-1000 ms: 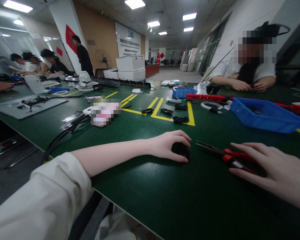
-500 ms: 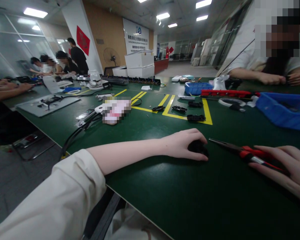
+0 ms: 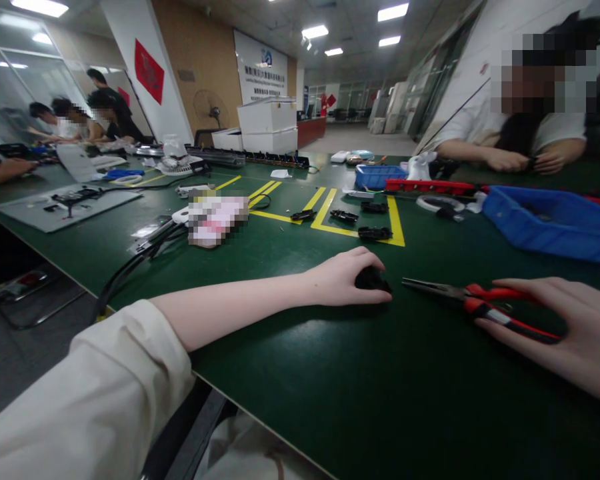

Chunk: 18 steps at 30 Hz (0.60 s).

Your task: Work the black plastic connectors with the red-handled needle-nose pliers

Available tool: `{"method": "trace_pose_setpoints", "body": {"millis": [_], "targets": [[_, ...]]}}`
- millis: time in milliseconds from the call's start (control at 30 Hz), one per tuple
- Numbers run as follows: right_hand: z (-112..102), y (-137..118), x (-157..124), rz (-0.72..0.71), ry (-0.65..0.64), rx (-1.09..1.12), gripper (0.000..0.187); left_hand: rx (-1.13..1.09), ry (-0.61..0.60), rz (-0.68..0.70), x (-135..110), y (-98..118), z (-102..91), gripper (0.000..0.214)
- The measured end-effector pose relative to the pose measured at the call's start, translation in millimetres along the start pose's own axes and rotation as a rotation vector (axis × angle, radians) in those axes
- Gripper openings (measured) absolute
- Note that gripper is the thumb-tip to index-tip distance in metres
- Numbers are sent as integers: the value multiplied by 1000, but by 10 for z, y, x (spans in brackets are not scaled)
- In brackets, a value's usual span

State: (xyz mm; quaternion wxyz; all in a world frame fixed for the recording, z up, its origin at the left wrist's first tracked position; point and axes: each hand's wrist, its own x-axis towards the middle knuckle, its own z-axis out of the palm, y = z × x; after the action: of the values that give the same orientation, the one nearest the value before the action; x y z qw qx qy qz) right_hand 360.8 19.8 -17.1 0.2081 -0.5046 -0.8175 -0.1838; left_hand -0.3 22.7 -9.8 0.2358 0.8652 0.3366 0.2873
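My left hand [image 3: 347,279] is wrapped round a small black part [image 3: 373,280] on the green table [image 3: 290,373]; fingers and thumb cover much of it, and its kind cannot be made out. To the right, my right hand [image 3: 565,320] holds red-handled needle-nose pliers [image 3: 473,299] by the grips. Their narrow jaws point left at the black part, with a short gap between. The handles are spread apart, while the jaw tips lie close together. Several similar black parts, such as this one [image 3: 375,233], lie beyond my left hand by the yellow tape marks [image 3: 397,223].
A large blue bin [image 3: 550,230] stands at the right, a smaller blue bin [image 3: 375,177] farther back. A pink phone-like object [image 3: 219,220] and black cables [image 3: 125,267] lie left. A co-worker [image 3: 520,143] sits across the table at the far right.
The view has turned slightly right, so everything sits farther left in the picture. The plier handles look spread wider. My left hand keeps its hold on the black part.
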Motion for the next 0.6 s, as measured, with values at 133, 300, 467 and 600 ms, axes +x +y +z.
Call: {"method": "trace_pose_setpoints", "body": {"millis": [133, 300, 467, 600], "targets": [[-203, -157, 38, -199, 143, 32, 51, 4, 19, 10, -15, -12, 6, 40], [-287, -214, 62, -401, 215, 42, 39, -74, -65, 109, -20, 2, -19, 43], [-268, -255, 72, -406, 150, 51, 39, -102, -107, 144, -18, 8, -14, 44], [-269, -277, 78, -459, 182, 50, 36, -117, -158, 186, -23, 16, -8, 52]]}}
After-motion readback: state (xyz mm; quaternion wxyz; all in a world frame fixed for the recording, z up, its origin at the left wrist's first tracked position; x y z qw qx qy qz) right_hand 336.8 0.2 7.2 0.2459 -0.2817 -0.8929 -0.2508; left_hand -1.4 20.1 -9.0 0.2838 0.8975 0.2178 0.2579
